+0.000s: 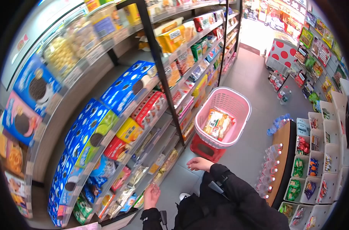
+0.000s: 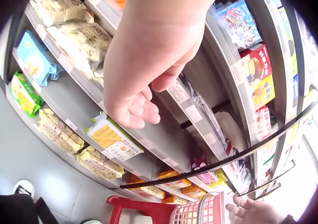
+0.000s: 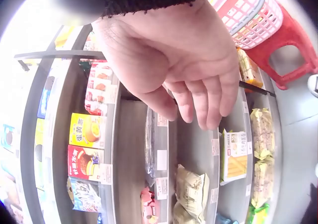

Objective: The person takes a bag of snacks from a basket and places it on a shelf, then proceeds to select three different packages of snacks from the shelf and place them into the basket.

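My left hand (image 1: 151,196) hangs beside the lower shelves with nothing in it; in the left wrist view its fingers (image 2: 135,109) curl loosely in front of the racks. My right hand (image 1: 199,164) is held empty near the pink basket, its fingers (image 3: 201,99) relaxed and slightly bent in the right wrist view. The pink basket (image 1: 241,111) stands on a red stool (image 1: 208,150), apart from both hands, and holds packaged food (image 1: 217,124). A yellow-and-white snack pack (image 2: 113,138) lies on a low shelf below the left hand.
Tall shelves of blue cookie boxes (image 1: 127,85) and other snacks run along the left. To the right are water bottles (image 1: 271,164) and bins of wrapped sweets (image 1: 298,167). Grey floor (image 1: 243,73) leads to a doorway beyond a polka-dot chest (image 1: 280,53).
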`<act>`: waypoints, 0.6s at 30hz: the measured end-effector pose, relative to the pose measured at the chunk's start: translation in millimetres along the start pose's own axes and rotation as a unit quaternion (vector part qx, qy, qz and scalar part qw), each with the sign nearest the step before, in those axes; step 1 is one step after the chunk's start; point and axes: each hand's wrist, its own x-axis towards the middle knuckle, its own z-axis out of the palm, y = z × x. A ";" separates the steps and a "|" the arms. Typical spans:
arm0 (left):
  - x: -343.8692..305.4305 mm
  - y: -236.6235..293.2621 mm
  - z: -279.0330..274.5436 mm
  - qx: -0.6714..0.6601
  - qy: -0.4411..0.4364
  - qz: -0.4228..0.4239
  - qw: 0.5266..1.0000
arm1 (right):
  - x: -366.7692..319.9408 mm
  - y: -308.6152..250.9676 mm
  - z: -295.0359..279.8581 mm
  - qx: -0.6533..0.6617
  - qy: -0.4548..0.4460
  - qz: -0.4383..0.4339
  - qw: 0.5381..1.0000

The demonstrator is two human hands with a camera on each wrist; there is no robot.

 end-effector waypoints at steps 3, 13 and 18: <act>4.7 5.1 48.8 0.023 0.023 -0.019 0.999 | 0.9 -2.3 -27.9 0.040 -0.003 -0.026 0.999; 86.6 -27.4 244.8 0.094 -0.066 -0.045 0.992 | 23.9 2.3 -223.1 0.214 0.155 -0.001 0.964; 105.8 -42.2 320.8 0.130 -0.074 -0.052 0.987 | 48.4 27.1 -289.6 0.339 0.222 0.045 0.913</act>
